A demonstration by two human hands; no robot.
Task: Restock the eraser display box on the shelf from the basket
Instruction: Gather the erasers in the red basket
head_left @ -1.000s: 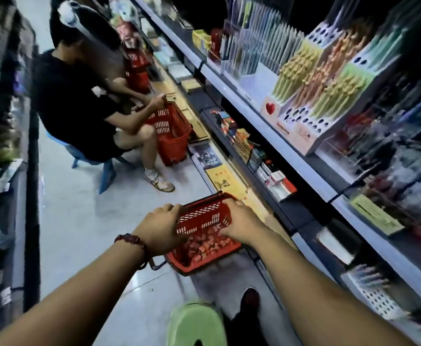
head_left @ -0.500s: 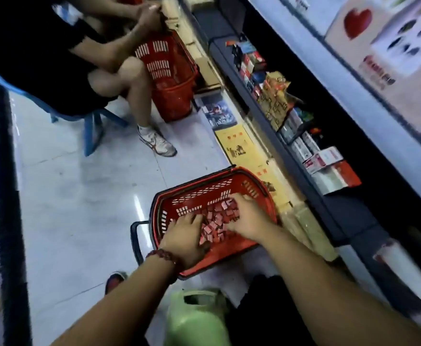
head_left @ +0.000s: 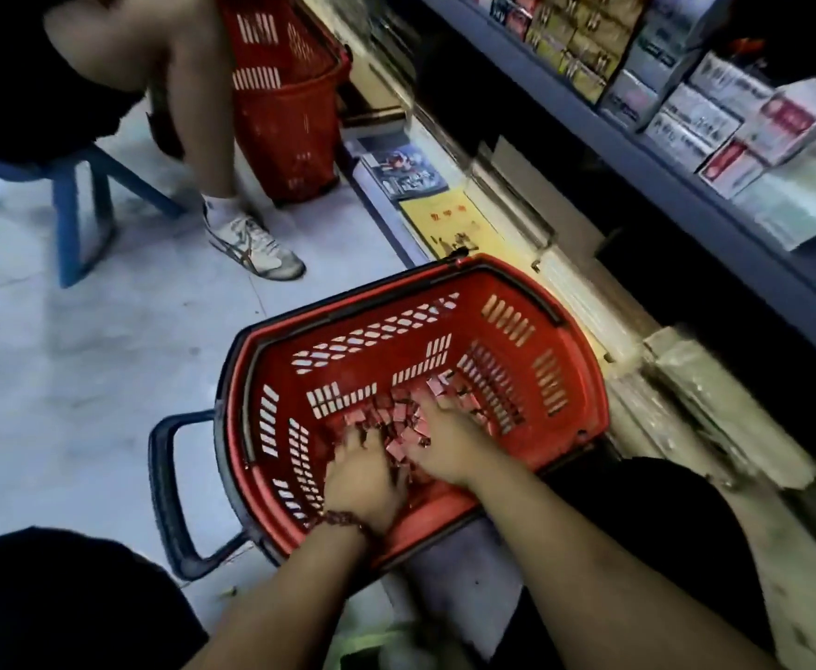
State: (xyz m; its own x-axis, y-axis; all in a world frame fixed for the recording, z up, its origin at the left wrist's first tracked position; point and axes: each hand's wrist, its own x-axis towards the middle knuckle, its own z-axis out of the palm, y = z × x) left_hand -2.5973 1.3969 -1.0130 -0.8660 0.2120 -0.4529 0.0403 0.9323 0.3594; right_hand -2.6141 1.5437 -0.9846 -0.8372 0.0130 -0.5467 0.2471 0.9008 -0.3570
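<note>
A red plastic basket (head_left: 585, 379) with a dark handle sits on the floor in front of me, beside the shelving. A heap of small red and pink erasers (head_left: 396, 411) lies in its bottom. My left hand (head_left: 362, 481), a bead bracelet on its wrist, is palm down in the near side of the heap with its fingertips buried. My right hand (head_left: 444, 440) rests on the heap just to the right, fingers spread. White and red product boxes (head_left: 792, 118) stand on the shelf at upper right. Which one is the eraser display box I cannot tell.
Another person sits on a blue stool (head_left: 72, 220) at upper left, one shoe (head_left: 251, 246) on the floor near a second red basket (head_left: 285, 99). Flat booklets (head_left: 449, 224) and wrapped stacks (head_left: 715, 418) line the bottom ledge. The dark shelf edge (head_left: 686, 186) overhangs on the right.
My hands have left the basket's rim and gone down into the eraser heap. The view has tilted down and come closer to the basket.
</note>
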